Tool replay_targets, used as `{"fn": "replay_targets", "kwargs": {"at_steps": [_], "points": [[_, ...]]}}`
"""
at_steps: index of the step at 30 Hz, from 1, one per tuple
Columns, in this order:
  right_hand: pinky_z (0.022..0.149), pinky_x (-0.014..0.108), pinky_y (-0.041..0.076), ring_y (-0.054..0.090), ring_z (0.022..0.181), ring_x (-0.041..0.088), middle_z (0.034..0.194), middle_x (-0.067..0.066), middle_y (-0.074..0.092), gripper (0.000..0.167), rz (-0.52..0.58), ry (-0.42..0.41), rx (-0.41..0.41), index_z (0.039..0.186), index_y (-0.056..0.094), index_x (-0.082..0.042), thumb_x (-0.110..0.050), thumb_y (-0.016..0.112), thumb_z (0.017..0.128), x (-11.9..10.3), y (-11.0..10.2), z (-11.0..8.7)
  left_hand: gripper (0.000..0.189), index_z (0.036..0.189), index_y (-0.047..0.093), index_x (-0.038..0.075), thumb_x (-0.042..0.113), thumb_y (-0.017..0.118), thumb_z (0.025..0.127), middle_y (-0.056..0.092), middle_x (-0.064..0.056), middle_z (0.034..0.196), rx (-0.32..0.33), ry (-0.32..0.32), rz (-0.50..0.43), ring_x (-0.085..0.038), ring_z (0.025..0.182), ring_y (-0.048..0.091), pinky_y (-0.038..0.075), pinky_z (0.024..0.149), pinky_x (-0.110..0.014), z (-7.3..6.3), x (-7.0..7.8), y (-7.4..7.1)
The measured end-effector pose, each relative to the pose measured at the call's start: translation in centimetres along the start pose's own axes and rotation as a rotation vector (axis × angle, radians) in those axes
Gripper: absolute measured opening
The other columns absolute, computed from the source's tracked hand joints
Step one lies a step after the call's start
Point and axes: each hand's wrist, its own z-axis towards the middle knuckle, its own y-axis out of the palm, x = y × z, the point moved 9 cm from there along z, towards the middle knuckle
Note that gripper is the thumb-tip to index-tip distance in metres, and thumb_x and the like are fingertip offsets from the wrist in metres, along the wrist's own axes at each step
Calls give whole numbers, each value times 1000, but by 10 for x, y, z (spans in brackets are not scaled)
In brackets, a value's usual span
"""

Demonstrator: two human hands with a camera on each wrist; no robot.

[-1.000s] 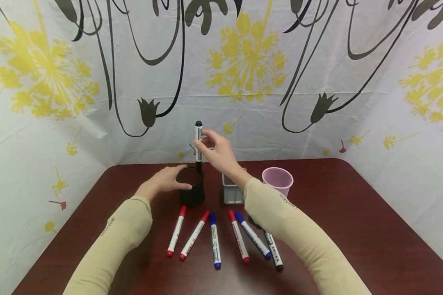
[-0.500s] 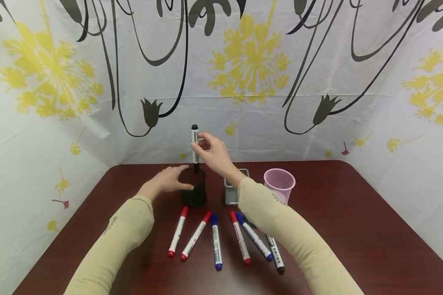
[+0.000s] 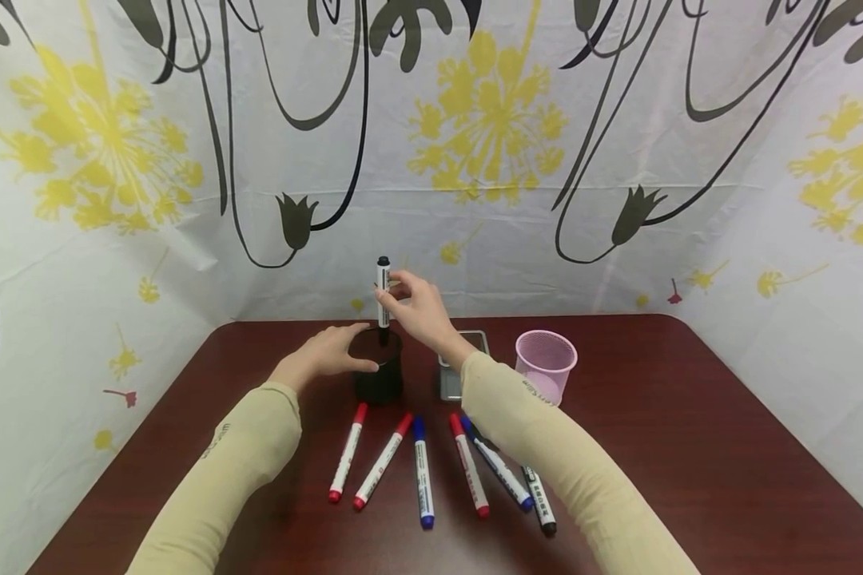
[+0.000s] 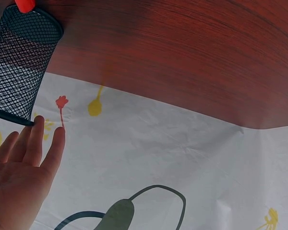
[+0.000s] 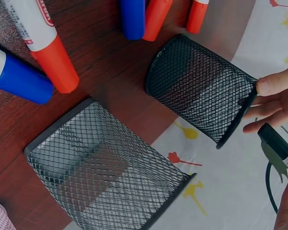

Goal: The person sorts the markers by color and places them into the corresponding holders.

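My left hand (image 3: 324, 351) spans the mouth of a round black mesh pen cup (image 3: 379, 385), thumb on the near rim and index finger at the far rim. In the left wrist view, its fingers reach out straight, fingertips right at the rim of the pen cup (image 4: 19, 67). My right hand (image 3: 420, 311) pinches a white whiteboard marker (image 3: 383, 291) with black ends between thumb and fingers. The marker stands upright, its lower black end overlapping the cup's mouth in the head view. In the right wrist view, the marker's black cap (image 5: 274, 142) shows just off the rim.
A square grey mesh holder (image 3: 450, 385) stands right of the cup, partly behind my right arm, with a pink mesh cup (image 3: 546, 358) farther right. Several red, blue and black markers, among them a blue marker (image 3: 423, 479), lie on the dark red table (image 3: 662, 447) in front.
My right hand has lowered the marker, and its bottom end has come down to the cup's mouth. The left hand stays at the rim.
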Motion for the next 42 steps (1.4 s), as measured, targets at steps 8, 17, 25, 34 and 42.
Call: {"fn": "replay_targets", "kwargs": {"at_steps": [8, 17, 25, 34, 42], "points": [[72, 29, 46, 58, 85, 11, 93, 2, 64, 34, -23, -8, -4, 115, 55, -8, -26, 57, 87, 9, 8, -4, 80, 135, 32, 3, 48, 62, 76, 40, -18, 130, -2, -1, 7, -34, 114, 41, 33, 90, -47, -1, 1, 0], [68, 25, 47, 59, 82, 12, 91, 2, 61, 30, -5, -23, -12, 110, 57, -5, -23, 58, 86, 21, 21, -13, 79, 135, 33, 3, 46, 63, 76, 42, -18, 129, 7, -6, 4, -35, 111, 43, 35, 88, -47, -1, 0, 3], [71, 26, 46, 59, 84, 13, 94, 5, 62, 33, -61, -20, -8, 112, 57, -5, -24, 60, 85, 28, 27, -17, 79, 135, 34, 4, 47, 63, 76, 42, -18, 128, 18, 0, 9, -35, 111, 44, 35, 88, -47, -1, 1, 1], [68, 25, 46, 59, 80, 11, 91, 2, 63, 34, -115, -11, -18, 112, 57, -7, -25, 61, 84, 36, 35, -24, 79, 134, 34, 3, 46, 63, 76, 42, -18, 128, 23, -6, 17, -34, 111, 44, 35, 88, -47, 0, 0, 0], [65, 24, 46, 59, 78, 9, 88, -1, 62, 29, -114, -2, -44, 108, 58, -10, -26, 61, 84, 42, 43, -30, 78, 135, 33, 4, 45, 64, 76, 43, -18, 128, 18, -8, 2, -34, 109, 45, 36, 87, -48, 1, 1, 1]]}}
